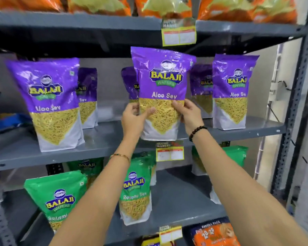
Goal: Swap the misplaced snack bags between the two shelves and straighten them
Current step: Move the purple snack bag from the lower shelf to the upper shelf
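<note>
I see a shiny purple bag point(163, 89) with "Balaji Wafers" and "Aloo Sev" on it, yellow crunchy sticks showing through a clear window, and a white bottom. It stands straight up, tall way up and down, top edge up, and its front faces me. It is at the front edge of the middle shelf point(96, 144), in the gap between other purple bags; I cannot tell if its bottom touches the shelf or hangs just over the edge. My left hand point(134, 119) pinches its left side, thumb on the front and fingers behind. My right hand point(188, 115) pinches its right side the same way, with a dark bead bracelet point(197, 132) on that wrist. Both arms reach up and forward. Green bags point(135, 189) stand on the shelf below.
</note>
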{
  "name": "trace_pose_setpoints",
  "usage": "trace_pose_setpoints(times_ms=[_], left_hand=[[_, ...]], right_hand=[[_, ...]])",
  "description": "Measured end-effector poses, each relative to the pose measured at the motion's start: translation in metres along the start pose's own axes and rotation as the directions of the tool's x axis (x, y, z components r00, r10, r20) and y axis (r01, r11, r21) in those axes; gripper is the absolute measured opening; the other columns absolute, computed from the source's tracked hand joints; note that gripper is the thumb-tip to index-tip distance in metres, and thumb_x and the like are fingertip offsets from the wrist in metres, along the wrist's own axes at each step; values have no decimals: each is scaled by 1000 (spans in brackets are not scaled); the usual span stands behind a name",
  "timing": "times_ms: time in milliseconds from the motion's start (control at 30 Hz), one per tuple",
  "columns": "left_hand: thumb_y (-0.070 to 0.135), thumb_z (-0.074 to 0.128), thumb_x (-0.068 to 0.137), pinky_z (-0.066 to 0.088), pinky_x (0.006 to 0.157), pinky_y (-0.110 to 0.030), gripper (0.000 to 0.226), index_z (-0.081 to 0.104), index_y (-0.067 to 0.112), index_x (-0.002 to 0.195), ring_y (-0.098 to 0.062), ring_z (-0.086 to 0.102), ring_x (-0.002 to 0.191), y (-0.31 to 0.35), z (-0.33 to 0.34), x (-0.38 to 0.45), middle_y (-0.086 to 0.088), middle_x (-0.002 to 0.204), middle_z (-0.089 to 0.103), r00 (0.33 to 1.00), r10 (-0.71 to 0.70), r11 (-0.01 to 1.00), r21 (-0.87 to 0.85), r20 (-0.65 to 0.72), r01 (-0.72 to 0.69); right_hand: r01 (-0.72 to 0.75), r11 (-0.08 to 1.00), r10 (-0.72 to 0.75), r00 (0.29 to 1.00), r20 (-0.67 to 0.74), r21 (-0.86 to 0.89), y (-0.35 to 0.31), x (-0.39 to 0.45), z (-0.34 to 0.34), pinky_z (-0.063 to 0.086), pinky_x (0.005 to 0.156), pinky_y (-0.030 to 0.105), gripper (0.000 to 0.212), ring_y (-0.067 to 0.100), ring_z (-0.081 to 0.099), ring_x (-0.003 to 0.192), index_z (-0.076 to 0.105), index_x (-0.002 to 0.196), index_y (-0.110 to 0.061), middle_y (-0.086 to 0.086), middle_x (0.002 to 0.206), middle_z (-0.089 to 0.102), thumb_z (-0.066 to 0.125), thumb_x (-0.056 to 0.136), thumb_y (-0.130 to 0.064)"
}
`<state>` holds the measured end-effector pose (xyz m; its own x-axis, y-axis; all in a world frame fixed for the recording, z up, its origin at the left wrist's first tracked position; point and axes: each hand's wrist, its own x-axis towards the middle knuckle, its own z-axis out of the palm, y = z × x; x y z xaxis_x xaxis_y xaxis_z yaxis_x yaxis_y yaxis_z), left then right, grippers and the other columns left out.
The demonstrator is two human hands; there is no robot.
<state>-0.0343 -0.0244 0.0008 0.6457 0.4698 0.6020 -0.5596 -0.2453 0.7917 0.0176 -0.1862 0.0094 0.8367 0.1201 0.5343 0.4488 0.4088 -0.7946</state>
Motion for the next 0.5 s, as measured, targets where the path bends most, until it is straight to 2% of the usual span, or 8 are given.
trace_pose_setpoints(times_ms=[67, 133, 267, 333, 433, 500], left_hand=[[24, 82, 63, 54, 82, -36, 38, 56, 13, 89, -22, 66, 86, -10, -7, 10, -16, 96, 70, 999, -47, 999, 3, 3, 47], [23, 81, 65, 53, 86, -41, 34, 55, 15, 87, -25, 66, 88, -22, -12, 15, -15, 95, 70, 996, -90, 996, 15, -8, 90], [26, 79, 67, 53, 84, -38, 30, 53, 24, 82, -20, 65, 84, -40, -14, 18, -7, 92, 69, 992, -128, 991, 23, -22, 128], [27, 78, 68, 52, 83, -35, 28, 52, 27, 80, -18, 65, 85, -45, -13, 22, -9, 97, 69, 990, -137, 990, 8, -26, 137], [29, 77, 70, 50, 88, -35, 33, 53, 21, 91, -21, 64, 94, -50, -15, 29, -10, 103, 67, 989, -148, 989, 13, 12, 148], [28, 77, 69, 50, 88, -32, 43, 51, 15, 101, -20, 63, 98, -56, -20, 32, -9, 108, 65, 982, -175, 984, 31, 69, 173]], right_hand=[[-11, 1000, 11, 1000, -21, -7, 10, 8, 12, 51, 72, 28, 18, 14, 59, 72, 62, 94, -9, 5, 82, 64, 66, 77, -5], [-17, 1000, 17, 1000, -16, -5, 22, 15, 19, 54, 69, 23, 23, 13, 61, 73, 62, 99, -6, 3, 83, 65, 67, 77, -5], [-38, 999, 38, 999, 3, -29, 44, 26, 23, 52, 86, 36, 24, 23, 62, 91, 62, 103, -6, 7, 94, 67, 66, 80, -10], [-36, 998, 37, 999, 11, -43, 52, 33, 25, 52, 87, 37, 21, 23, 62, 95, 62, 102, -9, 10, 100, 66, 64, 82, -13], [-33, 992, 41, 997, 66, -121, 57, 41, 25, 54, 75, 21, 22, 13, 63, 91, 60, 104, -15, 6, 105, 65, 61, 84, -24], [-81, 985, 99, 989, 112, -155, 61, 42, 18, 51, 73, 16, 31, 8, 63, 93, 59, 106, -20, 1, 108, 66, 64, 80, -35]])
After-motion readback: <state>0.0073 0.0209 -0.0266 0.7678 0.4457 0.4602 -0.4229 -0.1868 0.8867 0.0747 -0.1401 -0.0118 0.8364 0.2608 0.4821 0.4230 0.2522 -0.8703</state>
